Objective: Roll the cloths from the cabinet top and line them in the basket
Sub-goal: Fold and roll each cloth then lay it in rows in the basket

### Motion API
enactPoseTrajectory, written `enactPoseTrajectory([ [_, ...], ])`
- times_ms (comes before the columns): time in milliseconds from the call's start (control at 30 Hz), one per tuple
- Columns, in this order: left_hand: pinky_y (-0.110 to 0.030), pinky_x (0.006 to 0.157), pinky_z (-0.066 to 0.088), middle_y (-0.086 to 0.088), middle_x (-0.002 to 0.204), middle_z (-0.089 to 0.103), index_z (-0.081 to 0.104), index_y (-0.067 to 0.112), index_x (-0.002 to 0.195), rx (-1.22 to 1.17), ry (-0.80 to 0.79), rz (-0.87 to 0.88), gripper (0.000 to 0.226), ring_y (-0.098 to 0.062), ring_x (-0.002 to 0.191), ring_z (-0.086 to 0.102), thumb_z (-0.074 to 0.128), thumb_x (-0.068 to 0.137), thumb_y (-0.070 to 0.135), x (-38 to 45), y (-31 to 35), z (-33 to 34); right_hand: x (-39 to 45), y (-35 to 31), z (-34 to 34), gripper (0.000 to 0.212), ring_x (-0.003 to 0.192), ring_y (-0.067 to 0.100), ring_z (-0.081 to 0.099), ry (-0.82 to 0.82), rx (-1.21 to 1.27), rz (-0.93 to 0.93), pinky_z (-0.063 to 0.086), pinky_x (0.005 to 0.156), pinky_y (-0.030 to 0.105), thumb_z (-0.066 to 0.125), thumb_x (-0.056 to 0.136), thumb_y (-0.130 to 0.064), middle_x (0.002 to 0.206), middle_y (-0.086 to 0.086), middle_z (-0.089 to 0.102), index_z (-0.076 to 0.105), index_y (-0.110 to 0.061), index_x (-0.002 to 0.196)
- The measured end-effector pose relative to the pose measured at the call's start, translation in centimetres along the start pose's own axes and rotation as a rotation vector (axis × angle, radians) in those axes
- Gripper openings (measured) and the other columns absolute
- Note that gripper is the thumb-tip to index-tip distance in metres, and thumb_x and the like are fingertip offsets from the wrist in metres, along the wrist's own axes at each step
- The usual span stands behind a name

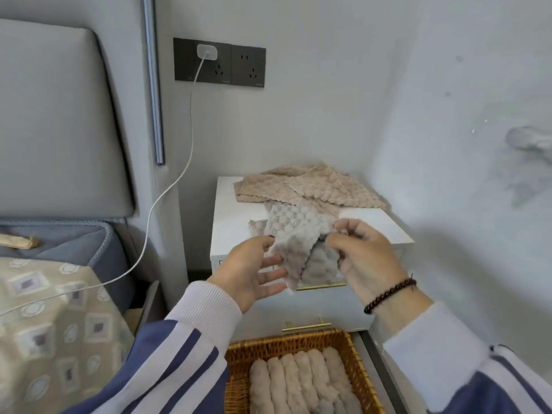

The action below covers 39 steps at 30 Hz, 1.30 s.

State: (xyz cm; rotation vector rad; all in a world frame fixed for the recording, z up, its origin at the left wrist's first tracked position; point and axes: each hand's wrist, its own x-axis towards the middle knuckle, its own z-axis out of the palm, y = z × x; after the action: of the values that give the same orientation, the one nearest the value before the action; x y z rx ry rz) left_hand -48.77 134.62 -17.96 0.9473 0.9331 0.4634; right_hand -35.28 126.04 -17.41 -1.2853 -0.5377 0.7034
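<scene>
A grey-white fluffy cloth (295, 234) hangs over the front edge of the white cabinet top (227, 210). My left hand (254, 270) pinches its left edge with thumb and forefinger, the other fingers spread beneath. My right hand (364, 255) pinches the cloth's right edge. Behind it, beige cloths (301, 186) lie in a loose heap on the cabinet top. Below, a wicker basket (239, 363) holds several rolled cloths (298, 380) side by side.
The cabinet stands in a corner, walls behind and to the right. Two gold drawer handles (306, 325) face me above the basket. A bed with a patterned cover (53, 318) is on the left. A white charger cable (167, 189) runs from the wall socket.
</scene>
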Motion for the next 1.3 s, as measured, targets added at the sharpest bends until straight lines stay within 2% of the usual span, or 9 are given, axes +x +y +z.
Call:
enactPoseTrajectory([
  [167, -0.046, 0.096, 0.05, -0.005, 0.119, 0.057, 0.052, 0.026, 0.119, 0.157, -0.058, -0.016, 0.025, -0.025, 0.106, 0.059, 0.055, 0.095, 0.032, -0.6, -2.1, 1.8, -1.1, 1.0, -1.7, 0.026, 0.071, 0.022, 0.049, 0.009, -0.104, 0.023, 0.043, 0.066, 0.035, 0.061, 0.079, 0.014, 0.076, 0.006, 0.047, 0.064, -0.012, 0.081],
  [333, -0.039, 0.101, 0.046, 0.005, 0.128, 0.051, 0.034, 0.04, 0.142, 0.47, -0.079, 0.245, 0.077, -0.017, 0.118, 0.053, 0.073, 0.08, 0.017, 0.1, -3.5, 2.8, -1.3, -0.2, -2.9, 0.019, 0.063, 0.01, 0.06, 0.004, -0.198, -0.109, 0.053, 0.062, 0.027, 0.07, 0.079, 0.004, 0.066, -0.007, 0.056, 0.065, -0.014, 0.074],
  [500, -0.013, 0.071, 0.051, 0.005, 0.102, 0.069, 0.071, 0.025, 0.105, 0.72, 0.047, 0.617, 0.021, -0.004, 0.088, 0.065, 0.066, 0.086, 0.016, 1.0, -4.4, 3.1, -0.7, -0.8, -4.2, 0.016, 0.058, 0.005, 0.056, 0.024, -0.462, -0.254, 0.053, 0.059, 0.02, 0.077, 0.075, -0.008, 0.072, 0.0, 0.063, 0.065, -0.017, 0.069],
  [600, -0.008, 0.053, 0.046, 0.004, 0.085, 0.066, 0.072, 0.017, 0.085, 0.669, 0.081, 0.668, 0.013, 0.0, 0.065, 0.06, 0.061, 0.089, 0.011, 1.2, -4.2, 3.3, -0.4, -1.6, -5.3, 0.018, 0.053, 0.003, 0.049, -0.006, -0.587, -0.319, 0.044, 0.053, 0.011, 0.076, 0.075, -0.007, 0.076, 0.001, 0.065, 0.065, -0.021, 0.07],
  [767, -0.033, 0.058, 0.035, 0.003, 0.061, 0.054, 0.059, 0.025, 0.074, 0.506, 0.058, 0.639, 0.022, -0.017, 0.057, 0.042, 0.052, 0.093, 0.016, 1.6, -4.4, 3.5, -0.2, -2.1, -6.7, 0.03, 0.052, 0.002, 0.044, -0.065, -0.781, -0.369, 0.035, 0.051, 0.008, 0.062, 0.074, 0.002, 0.076, -0.007, 0.055, 0.066, -0.026, 0.085],
  [967, -0.016, 0.044, 0.036, 0.014, 0.053, 0.047, 0.056, 0.017, 0.086, 0.541, 0.085, 0.761, 0.013, -0.002, 0.046, 0.04, 0.051, 0.097, 0.014, 0.2, -4.1, 3.8, 0.3, -2.0, -7.9, 0.025, 0.072, -0.001, 0.048, -0.025, -0.98, -0.441, 0.035, 0.063, -0.001, 0.058, 0.082, -0.003, 0.091, -0.009, 0.057, 0.071, -0.021, 0.094],
  [1100, -0.035, 0.058, 0.054, -0.006, 0.074, 0.068, 0.06, 0.016, 0.093, 0.541, -0.03, 0.702, 0.008, -0.023, 0.066, 0.063, 0.066, 0.088, 0.02, -1.1, -3.4, 4.1, 0.8, -1.9, -8.5, 0.023, 0.075, 0.0, 0.049, 0.07, -1.018, -0.477, 0.034, 0.066, -0.002, 0.055, 0.087, -0.001, 0.093, -0.005, 0.059, 0.073, -0.014, 0.093],
  [1200, -0.032, 0.072, 0.057, 0.001, 0.091, 0.072, 0.064, 0.021, 0.098, 0.726, -0.102, 0.662, 0.033, -0.014, 0.083, 0.068, 0.083, 0.072, 0.026, -1.3, -3.2, 2.9, 0.8, -2.2, -8.7, 0.023, 0.065, 0.002, 0.049, 0.126, -0.959, -0.459, 0.035, 0.058, 0.003, 0.051, 0.089, -0.004, 0.083, -0.007, 0.06, 0.071, -0.015, 0.095],
  [1300, -0.034, 0.075, 0.054, 0.004, 0.089, 0.072, 0.071, 0.024, 0.091, 0.912, -0.062, 0.621, 0.015, -0.013, 0.084, 0.067, 0.078, 0.078, 0.023, -1.4, -3.3, 1.6, 0.8, -2.2, -8.8, 0.021, 0.052, 0.01, 0.045, 0.14, -0.88, -0.442, 0.036, 0.047, 0.01, 0.049, 0.092, -0.009, 0.076, -0.001, 0.062, 0.067, -0.018, 0.093],
])
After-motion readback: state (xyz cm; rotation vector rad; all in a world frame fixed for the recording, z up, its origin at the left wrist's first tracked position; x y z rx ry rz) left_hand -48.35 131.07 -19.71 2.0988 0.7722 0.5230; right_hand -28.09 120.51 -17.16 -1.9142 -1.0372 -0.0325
